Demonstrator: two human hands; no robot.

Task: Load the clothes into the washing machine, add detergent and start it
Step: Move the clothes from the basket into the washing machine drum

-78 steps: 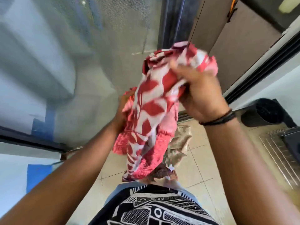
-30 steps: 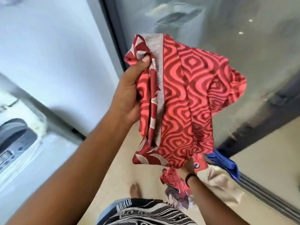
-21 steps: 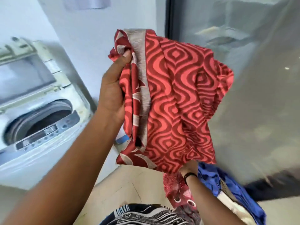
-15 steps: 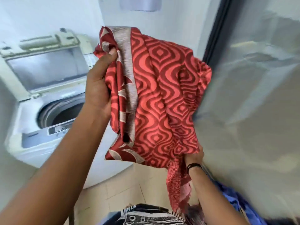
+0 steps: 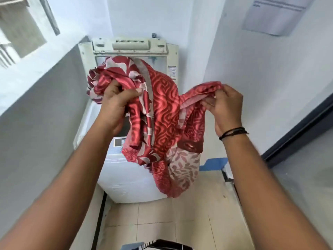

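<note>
Clothes (image 5: pixel 162 112), a bundle of red patterned fabric, hang in the air in front of the washing machine (image 5: pixel 129 177), held up over its top so that we cannot see the drum opening behind them. Our left hand (image 5: pixel 115 105) has its fingers curled into a bunched wad of the cloth, thumb pressed across the folds, above the machine's left side. Our right hand (image 5: pixel 225 107) pinches a stretched edge of the same cloth, out past the machine's right edge, so the fabric spans between the two hands, which are held apart. The lower part of the bundle (a paler piece with a leaf print shows there) droops down in front of the machine's white front panel. The machine's lid (image 5: pixel 129 46) stands raised against the wall behind it, and a small slice of the control panel (image 5: pixel 119 141) shows just below our left wrist. A dark cord bracelet (image 5: pixel 232 132) circles our right wrist. To the machine's right, low on the wall, is a blue patch (image 5: pixel 212 164); higher on that wall hangs a paper notice (image 5: pixel 277 13). Beige floor tiles (image 5: pixel 162 222) lie in front of the machine.
</note>
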